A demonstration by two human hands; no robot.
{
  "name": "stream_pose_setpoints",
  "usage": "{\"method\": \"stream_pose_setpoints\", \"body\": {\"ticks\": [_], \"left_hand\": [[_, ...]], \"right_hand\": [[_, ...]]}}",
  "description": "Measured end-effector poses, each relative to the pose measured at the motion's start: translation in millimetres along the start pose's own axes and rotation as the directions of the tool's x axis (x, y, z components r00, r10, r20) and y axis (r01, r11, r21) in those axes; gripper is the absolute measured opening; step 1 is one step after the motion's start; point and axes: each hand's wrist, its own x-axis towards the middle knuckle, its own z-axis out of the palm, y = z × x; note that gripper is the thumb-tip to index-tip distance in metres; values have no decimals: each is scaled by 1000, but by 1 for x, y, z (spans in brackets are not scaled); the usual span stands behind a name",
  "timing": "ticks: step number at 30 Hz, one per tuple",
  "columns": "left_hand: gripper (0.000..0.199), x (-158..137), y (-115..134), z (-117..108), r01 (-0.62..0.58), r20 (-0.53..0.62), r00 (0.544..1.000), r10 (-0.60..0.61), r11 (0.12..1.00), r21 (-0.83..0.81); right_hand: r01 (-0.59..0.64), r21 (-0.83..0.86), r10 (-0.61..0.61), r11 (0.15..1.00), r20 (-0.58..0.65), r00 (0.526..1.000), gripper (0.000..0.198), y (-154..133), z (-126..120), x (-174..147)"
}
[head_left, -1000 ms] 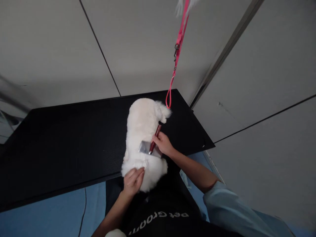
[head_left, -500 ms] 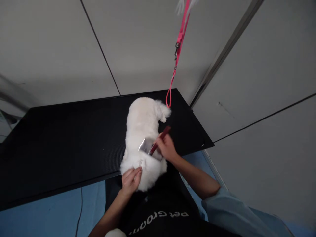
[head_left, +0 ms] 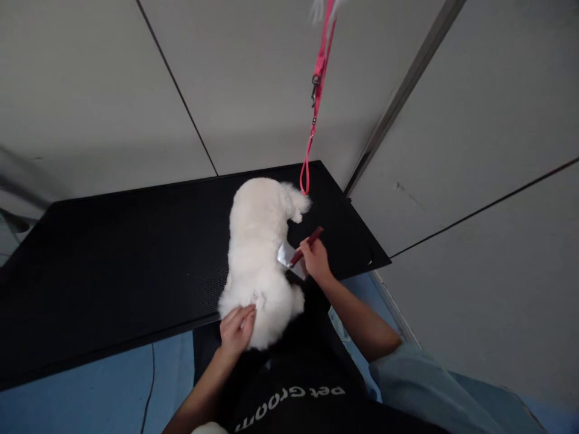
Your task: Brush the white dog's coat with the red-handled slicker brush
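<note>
A white dog [head_left: 257, 235] is on the black grooming table, its back towards me and its fluffy rump nearest my body. My left hand [head_left: 237, 328] is closed at the rump, thumb and fingers pinching the dog's fur; whether the tail is in the pinch I cannot tell. My right hand [head_left: 316, 262] grips the dark red handle of a slicker brush [head_left: 286, 254]. The brush's broad silvery back faces up, beside the dog's right flank just ahead of the hind leg. Its pin side is hidden.
The black grooming table [head_left: 113, 259] stretches left. A pink grooming loop [head_left: 305, 175] with a metal clip hangs by the dog's head. Pale wall panels [head_left: 253, 78] rise behind and at the right. My black apron [head_left: 294, 374] is against the table's near edge; a cable [head_left: 149, 386] crosses the blue floor.
The slicker brush has moved with my right hand from over the dog's rump to the right and away from me, beside the flank. My left hand keeps its pinch at the rump.
</note>
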Motion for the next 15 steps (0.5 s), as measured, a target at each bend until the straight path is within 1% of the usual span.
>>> {"method": "stream_pose_setpoints", "body": {"ticks": [1, 2, 3, 4, 5, 6, 7, 8, 9, 10, 11, 12, 13, 14, 15], "left_hand": [[11, 0, 0, 0, 6, -5, 1000, -6, 1000, -2], [11, 0, 1, 0, 12, -4, 1000, -12, 1000, -6], [11, 0, 1, 0, 21, 0, 1000, -21, 1000, -11], [11, 0, 2, 0, 30, 5, 1000, -29, 999, -14], [11, 0, 3, 0, 36, 9, 999, -36, 999, -15], [11, 0, 3, 0, 38, 9, 999, -38, 999, -15], [11, 0, 4, 0, 39, 11, 999, -39, 999, -15], [11, 0, 4, 0, 41, 12, 999, -40, 999, -18], [11, -1, 5, 0, 41, 11, 999, -41, 999, -23], [11, -2, 5, 0, 44, 12, 999, -44, 999, -28], [11, -3, 5, 1, 50, 18, 999, -49, 998, -29], [11, -5, 5, 1, 52, 24, 998, -52, 998, -26], [12, -7, 6, 2, 47, 30, 998, -46, 999, -21], [12, -9, 7, 3, 35, 37, 999, -35, 999, -14], [14, -11, 8, 4, 22, 51, 998, -22, 1000, -6]], "right_hand": [[39, 2, -39, 999, -81, 996, 19, 0, -2, 1], [65, 14, -64, 998, -74, 995, 19, -1, -2, 0], [64, 33, -65, 997, 16, 998, 18, -1, -1, -3], [36, 52, -43, 998, 151, 988, 19, 0, 1, -5], [-10, 58, -6, 998, 275, 961, 21, 1, 3, -8], [-51, 54, 30, 997, 339, 940, 23, 1, 5, -9], [-70, 50, 50, 996, 326, 944, 24, 2, 7, -9], [-63, 53, 48, 997, 249, 967, 25, 2, 8, -7], [-37, 62, 28, 997, 142, 989, 24, 2, 8, -6], [-3, 77, -2, 997, 57, 998, 23, 2, 8, -5], [25, 94, -29, 995, 36, 999, 21, 1, 8, -5], [33, 110, -43, 993, 88, 995, 20, 1, 9, -5], [14, 116, -36, 993, 190, 981, 20, 0, 9, -5], [-21, 106, -11, 994, 297, 955, 21, -1, 10, -4], [-52, 85, 18, 995, 360, 933, 22, -2, 11, -3]]}}
